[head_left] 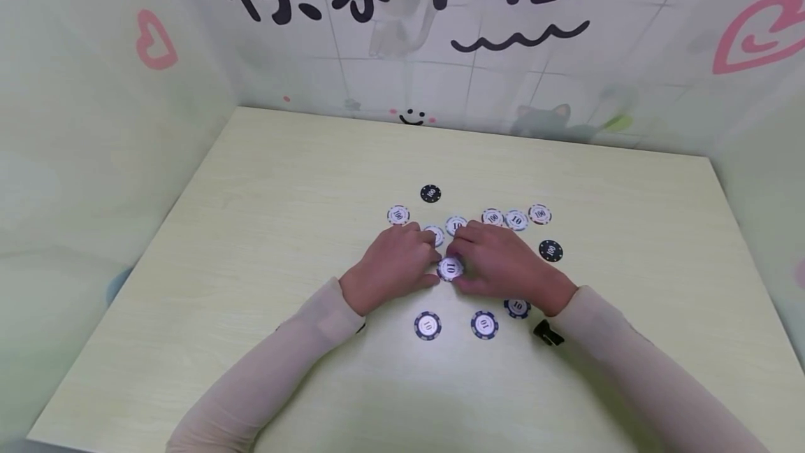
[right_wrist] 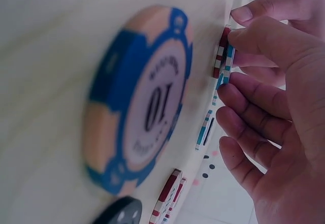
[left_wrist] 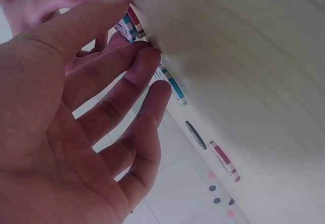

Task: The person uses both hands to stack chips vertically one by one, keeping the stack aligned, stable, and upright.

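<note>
Between the two hands sits a small stack of poker chips, a teal-edged chip (head_left: 450, 269) marked 10 lying over a red-edged chip (right_wrist: 219, 56). My right hand (head_left: 497, 261) pinches the stack between thumb and index finger from the right; its other fingers are loosely bent. From the left my left hand (head_left: 399, 261) holds the same stack, thumb and index finger at its edge. In the left wrist view the left thumb overlaps the red-edged chip (left_wrist: 136, 21). Beyond the fingertips lie more teal-edged chips (head_left: 455, 224), partly covered by the hands.
Red-edged chips (head_left: 539, 214) and black chips (head_left: 430, 193) lie scattered on the pale tabletop (head_left: 283, 180) beyond the hands. Several blue-edged chips (head_left: 484, 325) lie nearer the body. Beside the right cuff shows a small black piece (head_left: 549, 333). Printed walls (head_left: 409, 82) enclose the back and sides.
</note>
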The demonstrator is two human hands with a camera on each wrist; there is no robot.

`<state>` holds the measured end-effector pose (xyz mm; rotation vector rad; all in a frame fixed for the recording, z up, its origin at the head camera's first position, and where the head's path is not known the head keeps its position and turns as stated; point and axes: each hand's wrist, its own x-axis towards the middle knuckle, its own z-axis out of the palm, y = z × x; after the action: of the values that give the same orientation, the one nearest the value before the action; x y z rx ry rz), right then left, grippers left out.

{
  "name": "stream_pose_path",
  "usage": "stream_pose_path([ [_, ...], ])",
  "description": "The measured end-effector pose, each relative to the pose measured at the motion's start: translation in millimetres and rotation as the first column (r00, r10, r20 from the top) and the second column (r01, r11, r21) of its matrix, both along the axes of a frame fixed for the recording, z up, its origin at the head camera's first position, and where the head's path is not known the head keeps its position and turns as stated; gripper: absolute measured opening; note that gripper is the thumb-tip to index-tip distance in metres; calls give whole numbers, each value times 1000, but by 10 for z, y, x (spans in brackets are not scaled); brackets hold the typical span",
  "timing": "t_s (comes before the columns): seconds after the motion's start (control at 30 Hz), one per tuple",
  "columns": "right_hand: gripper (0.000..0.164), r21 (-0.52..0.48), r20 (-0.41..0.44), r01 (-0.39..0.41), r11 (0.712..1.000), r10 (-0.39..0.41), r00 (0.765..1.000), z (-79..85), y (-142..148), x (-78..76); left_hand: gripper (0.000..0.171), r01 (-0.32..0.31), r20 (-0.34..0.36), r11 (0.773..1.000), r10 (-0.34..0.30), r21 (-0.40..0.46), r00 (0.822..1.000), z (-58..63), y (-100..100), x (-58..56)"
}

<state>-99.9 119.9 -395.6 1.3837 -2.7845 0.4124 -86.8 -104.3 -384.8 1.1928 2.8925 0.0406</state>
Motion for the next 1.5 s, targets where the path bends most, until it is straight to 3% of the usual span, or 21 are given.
stream_pose_path([
  [0.6,34,9,25,-2,1000,2,1000,-25,0,-9,23,-5,-11,1000,5,16,1000,-30,11,3],
  [0.87,44,22,19,14,1000,-15,1000,-5,83,-18,21,-19,-5,1000,19,9,1000,-19,33,10],
  [1.07,42,-6,17,124,992,-124,992,83,319,-36,23,-28,14,1000,28,7,1000,-7,46,-11],
  [1.27,38,0,39,266,964,-266,963,113,581,-99,24,-21,7,1000,21,14,1000,-25,34,-63],
  [1.5,37,7,70,302,953,-302,951,75,746,-136,27,-21,-7,1000,21,16,1000,-48,16,-120],
])
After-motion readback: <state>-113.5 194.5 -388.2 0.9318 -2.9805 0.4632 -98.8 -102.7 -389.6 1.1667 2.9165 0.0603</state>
